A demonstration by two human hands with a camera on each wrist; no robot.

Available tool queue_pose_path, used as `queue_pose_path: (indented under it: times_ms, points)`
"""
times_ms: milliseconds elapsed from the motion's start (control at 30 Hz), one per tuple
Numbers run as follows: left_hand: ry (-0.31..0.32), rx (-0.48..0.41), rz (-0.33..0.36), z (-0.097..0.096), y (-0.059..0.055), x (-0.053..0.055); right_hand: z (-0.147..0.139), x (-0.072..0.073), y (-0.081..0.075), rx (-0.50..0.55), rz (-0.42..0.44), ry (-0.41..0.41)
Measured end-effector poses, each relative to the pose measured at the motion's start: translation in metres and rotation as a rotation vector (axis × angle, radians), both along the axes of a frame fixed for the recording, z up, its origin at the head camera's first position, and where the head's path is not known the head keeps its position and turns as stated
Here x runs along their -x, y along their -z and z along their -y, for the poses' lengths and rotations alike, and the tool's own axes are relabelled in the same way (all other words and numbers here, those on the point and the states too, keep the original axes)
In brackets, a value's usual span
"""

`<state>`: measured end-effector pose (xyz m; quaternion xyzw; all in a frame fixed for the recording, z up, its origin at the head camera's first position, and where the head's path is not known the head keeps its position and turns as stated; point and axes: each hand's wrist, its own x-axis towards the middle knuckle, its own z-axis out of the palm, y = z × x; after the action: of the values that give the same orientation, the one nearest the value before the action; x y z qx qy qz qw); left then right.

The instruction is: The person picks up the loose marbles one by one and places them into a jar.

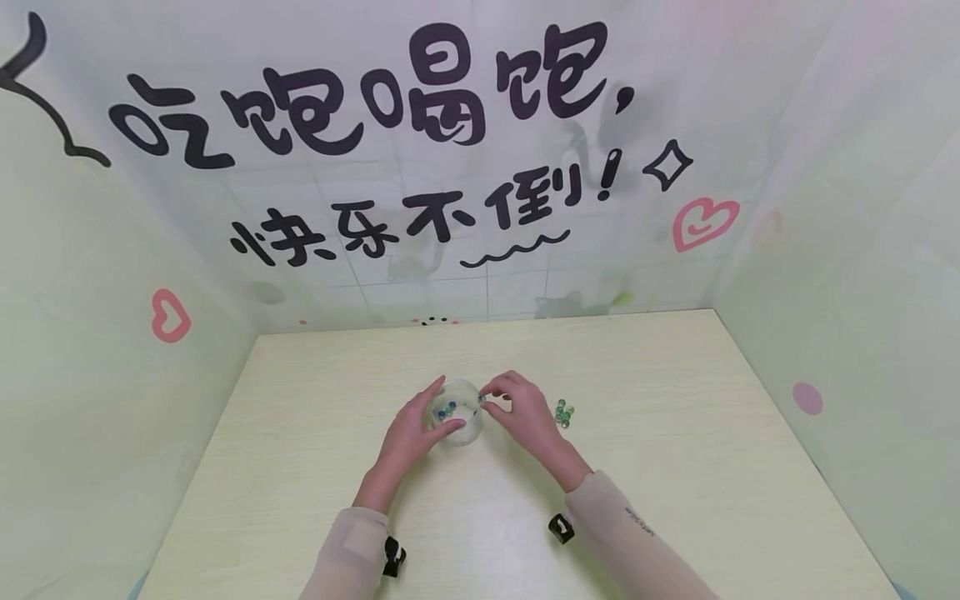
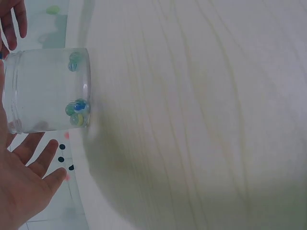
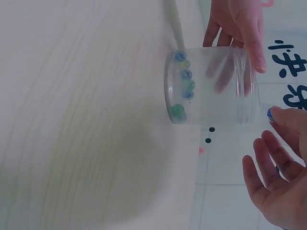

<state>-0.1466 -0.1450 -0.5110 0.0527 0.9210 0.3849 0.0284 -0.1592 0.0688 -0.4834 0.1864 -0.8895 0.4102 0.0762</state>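
Observation:
A clear, open-topped jar (image 1: 468, 435) stands upright on the table, with several glass marbles (image 3: 187, 74) in blue, green and yellow at its bottom. My left hand (image 1: 407, 429) holds the jar from the left, fingers behind it and thumb at the near rim. Between thumb and index finger, my right hand (image 1: 527, 414) pinches a blue marble (image 3: 270, 114) close beside the jar's mouth. The other right fingers are spread below it in the right wrist view. Just right of that hand lies a small cluster of greenish marbles (image 1: 563, 414).
The pale wood-grain table (image 1: 315, 467) is bounded by a printed backdrop (image 1: 375, 292) behind and light side panels (image 1: 840, 275). Black wrist straps (image 1: 560, 528) show by both sleeves.

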Motion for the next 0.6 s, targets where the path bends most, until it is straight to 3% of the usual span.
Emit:
queue_pose_path:
  times_ms: [300, 600]
  points:
    - [0.015, 0.025, -0.042, 0.001, 0.004, 0.002, 0.011, 0.001, 0.008, 0.013, 0.007, -0.004]
    - [0.015, 0.024, -0.028, 0.0, 0.003, 0.001, 0.015, 0.0, 0.011, -0.029, 0.017, -0.013]
